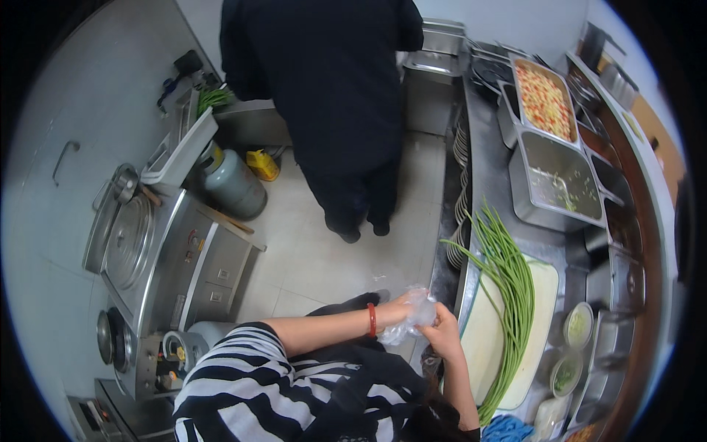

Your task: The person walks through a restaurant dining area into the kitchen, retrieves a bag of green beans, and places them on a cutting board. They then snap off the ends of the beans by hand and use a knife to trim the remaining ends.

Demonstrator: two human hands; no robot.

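My left hand (399, 312), with a red bangle at its wrist, is inside or wrapped in a crumpled clear plastic bag or glove (421, 314); which of these it is, I cannot tell. My right hand (443, 333) pinches the same thin plastic from the other side. Both hands are in front of my body, just left of the steel counter. To their right, a bunch of long green beans (516, 309) lies lengthwise over a pale cutting board (544, 293) on the counter.
Ahead, a person in dark clothes (342, 83) stands with their back to me. Steel pans, one with diced red and yellow food (544, 102), and small bowls (578, 325) line the right counter. At left are a gas cylinder (235, 185) and a steel stove cabinet (188, 265).
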